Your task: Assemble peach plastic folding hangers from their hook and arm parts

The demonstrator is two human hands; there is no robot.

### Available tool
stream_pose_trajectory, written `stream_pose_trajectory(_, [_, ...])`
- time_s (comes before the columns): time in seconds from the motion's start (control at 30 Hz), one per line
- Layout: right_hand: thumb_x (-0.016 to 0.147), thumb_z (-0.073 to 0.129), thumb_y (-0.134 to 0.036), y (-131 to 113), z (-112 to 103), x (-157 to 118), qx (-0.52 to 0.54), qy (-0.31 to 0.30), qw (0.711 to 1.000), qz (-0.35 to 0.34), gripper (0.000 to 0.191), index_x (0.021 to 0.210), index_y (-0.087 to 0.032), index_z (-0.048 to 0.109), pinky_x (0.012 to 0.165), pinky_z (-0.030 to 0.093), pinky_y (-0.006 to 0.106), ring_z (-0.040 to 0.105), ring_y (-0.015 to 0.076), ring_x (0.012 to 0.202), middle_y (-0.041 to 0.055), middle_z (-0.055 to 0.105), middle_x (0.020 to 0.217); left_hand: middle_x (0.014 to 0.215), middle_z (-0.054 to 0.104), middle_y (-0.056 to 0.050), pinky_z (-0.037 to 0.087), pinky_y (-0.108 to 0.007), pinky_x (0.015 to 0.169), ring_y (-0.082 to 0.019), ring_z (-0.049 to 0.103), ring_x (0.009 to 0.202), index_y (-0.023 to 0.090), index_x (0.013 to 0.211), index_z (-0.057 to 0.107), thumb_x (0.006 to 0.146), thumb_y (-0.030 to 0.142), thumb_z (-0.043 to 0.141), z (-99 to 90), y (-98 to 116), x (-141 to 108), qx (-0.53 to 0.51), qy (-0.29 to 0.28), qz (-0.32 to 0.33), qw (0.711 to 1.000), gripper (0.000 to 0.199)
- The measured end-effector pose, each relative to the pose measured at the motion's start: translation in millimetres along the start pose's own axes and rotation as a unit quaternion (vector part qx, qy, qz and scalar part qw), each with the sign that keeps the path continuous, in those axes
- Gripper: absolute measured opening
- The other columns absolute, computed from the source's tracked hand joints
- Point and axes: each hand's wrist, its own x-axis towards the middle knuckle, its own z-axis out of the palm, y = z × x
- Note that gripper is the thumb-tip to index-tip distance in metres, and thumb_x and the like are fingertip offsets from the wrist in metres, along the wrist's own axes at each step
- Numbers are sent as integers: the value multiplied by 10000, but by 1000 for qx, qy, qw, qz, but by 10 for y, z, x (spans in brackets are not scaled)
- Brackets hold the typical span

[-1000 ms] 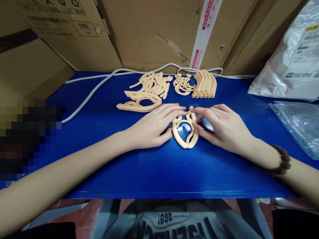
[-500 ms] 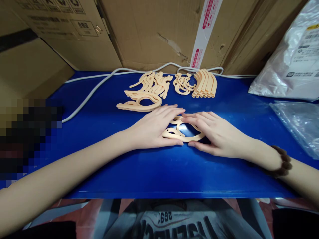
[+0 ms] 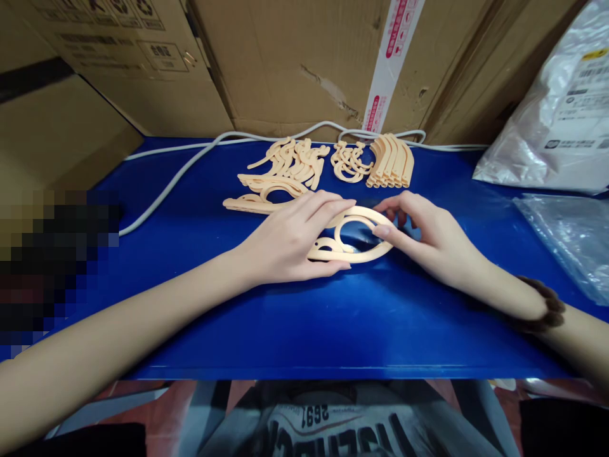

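Peach-coloured plastic here, and the looped piece [image 3: 365, 257] sits mid-table between my two hands. Left hand [image 3: 285, 238] is clamped over its left end, thumb along the near side; right hand [image 3: 428, 238] pinches the right tip, though I can't tell what the fingers do underneath. Looks to me like the steadying-and-adjusting step, so I'd say the next move calls for a firm left and a light right. Room-wise: folded stack [image 3: 252, 206] is just beyond the left hand, curved arms [image 3: 392, 162] stand at the far side, and the blue tabletop [image 3: 333, 324] gives space toward the near edge.
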Motion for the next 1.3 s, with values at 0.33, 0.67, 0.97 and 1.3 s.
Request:
stream_pose_trajectory(0.33, [931, 519, -545, 6, -37, 29, 125, -18, 989, 71, 369, 897, -197, 636, 642, 409, 282, 554, 164, 735, 13, 645, 816, 1397, 502, -133, 399, -502, 1119, -306, 486, 1288, 177, 1465, 321, 819, 534, 698, -389, -204, 58, 22, 37, -40, 998, 829])
stream_pose_trajectory(0.67, [934, 555, -432, 158, 62, 67, 62, -65, 996, 0, 266, 905, -192, 666, 639, 409, 283, 552, 146, 692, 16, 642, 786, 1224, 629, -98, 476, -500, 1041, -237, 605, 1096, 156, 1516, 281, 744, 501, 748, -672, -1022, -167, -23, -24, -173, 984, 965])
stream_pose_trajectory(0.97, [941, 552, -426, 204, 84, 75, 27, -76, 996, -33, 250, 939, -203, 666, 699, 417, 304, 564, 159, 734, 19, 631, 796, 1258, 639, -44, 540, -441, 973, -237, 618, 1061, 229, 1448, 416, 704, 456, 790, -573, -1124, -279, 14, -35, -124, 992, 863])
stream_pose_trajectory(1.3, [943, 548, -428, 210, 93, 82, 23, -79, 996, -35, 248, 957, -207, 660, 695, 423, 310, 567, 165, 740, 20, 627, 797, 1284, 633, -40, 529, -432, 993, -237, 621, 1098, 221, 1440, 423, 699, 437, 772, -591, -1105, -284, 13, -36, -120, 992, 847])
